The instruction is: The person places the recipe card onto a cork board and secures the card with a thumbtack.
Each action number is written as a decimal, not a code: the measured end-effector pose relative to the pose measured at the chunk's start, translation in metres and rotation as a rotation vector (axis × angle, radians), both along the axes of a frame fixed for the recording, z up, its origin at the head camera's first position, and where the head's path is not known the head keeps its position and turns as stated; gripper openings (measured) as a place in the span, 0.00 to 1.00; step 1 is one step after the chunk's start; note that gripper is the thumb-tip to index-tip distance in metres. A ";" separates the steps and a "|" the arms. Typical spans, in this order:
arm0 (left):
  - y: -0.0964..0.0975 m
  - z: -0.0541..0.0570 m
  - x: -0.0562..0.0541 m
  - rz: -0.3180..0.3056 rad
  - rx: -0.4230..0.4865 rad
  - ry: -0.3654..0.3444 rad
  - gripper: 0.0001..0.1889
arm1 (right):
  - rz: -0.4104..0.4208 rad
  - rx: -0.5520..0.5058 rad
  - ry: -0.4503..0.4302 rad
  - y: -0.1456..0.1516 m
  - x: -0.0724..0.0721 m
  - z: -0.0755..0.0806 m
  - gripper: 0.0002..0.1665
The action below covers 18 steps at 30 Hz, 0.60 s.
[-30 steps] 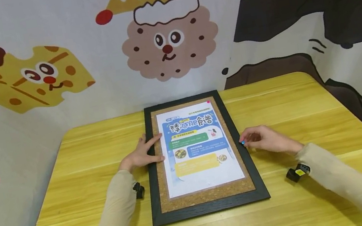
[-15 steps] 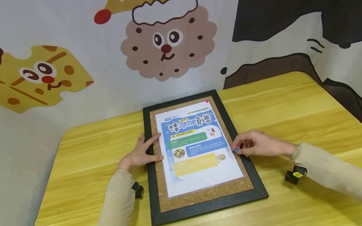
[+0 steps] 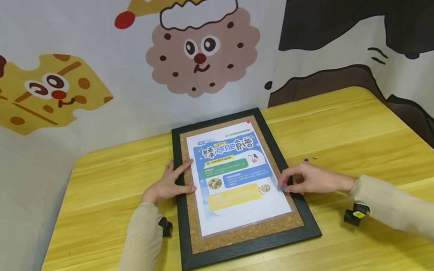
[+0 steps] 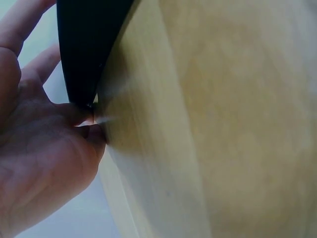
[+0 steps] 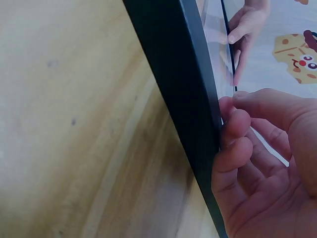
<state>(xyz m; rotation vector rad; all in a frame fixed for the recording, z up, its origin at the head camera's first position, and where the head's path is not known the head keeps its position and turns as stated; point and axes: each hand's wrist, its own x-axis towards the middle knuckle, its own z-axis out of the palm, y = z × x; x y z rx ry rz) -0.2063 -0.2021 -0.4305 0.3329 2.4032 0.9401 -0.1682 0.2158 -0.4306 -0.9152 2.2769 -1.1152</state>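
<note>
A black-framed cork board (image 3: 243, 237) lies on the table, bearing a printed sheet (image 3: 236, 219). My left hand (image 3: 167, 186) rests across the board's left edge, thumb and forefinger spread onto the sheet's border. In the left wrist view, that hand (image 4: 44, 134) lies against the black frame (image 4: 89, 54). At the sheet's right edge, my right hand (image 3: 312, 179) pinches a small blue push pin (image 3: 283, 187). The right wrist view shows curled fingers (image 5: 235, 144) beside the frame; the pin is hidden there. A pink push pin (image 3: 248, 121) sits at the sheet's upper right corner.
Right of the board, a purple push pin (image 3: 306, 160) and another tiny pin-like piece (image 3: 315, 158) lie on the yellow wooden table (image 3: 375, 141). A cartoon-printed curtain (image 3: 119, 123) hangs behind the table's far edge.
My right hand has moved left and nearer, carrying the blue push pin from beside the frame to the sheet's right edge. The purple pin has come into view. My left hand stays put.
</note>
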 end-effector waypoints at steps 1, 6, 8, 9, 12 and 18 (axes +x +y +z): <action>0.000 0.000 0.000 -0.001 -0.001 -0.001 0.47 | -0.001 -0.005 -0.004 0.000 0.001 0.000 0.07; 0.001 -0.001 0.000 -0.001 -0.005 0.001 0.47 | 0.009 -0.019 0.006 0.002 0.004 -0.002 0.06; 0.001 0.000 0.000 -0.002 -0.009 0.001 0.47 | 0.021 -0.025 0.016 0.002 0.005 -0.003 0.06; 0.001 0.000 0.000 -0.003 -0.011 0.001 0.47 | 0.028 -0.028 0.019 0.002 0.006 -0.003 0.06; 0.000 0.001 0.000 -0.002 -0.018 0.003 0.47 | 0.051 -0.040 0.028 0.003 0.007 -0.004 0.07; -0.001 -0.001 -0.002 -0.003 -0.023 0.003 0.47 | 0.100 -0.061 0.037 0.003 0.009 -0.007 0.08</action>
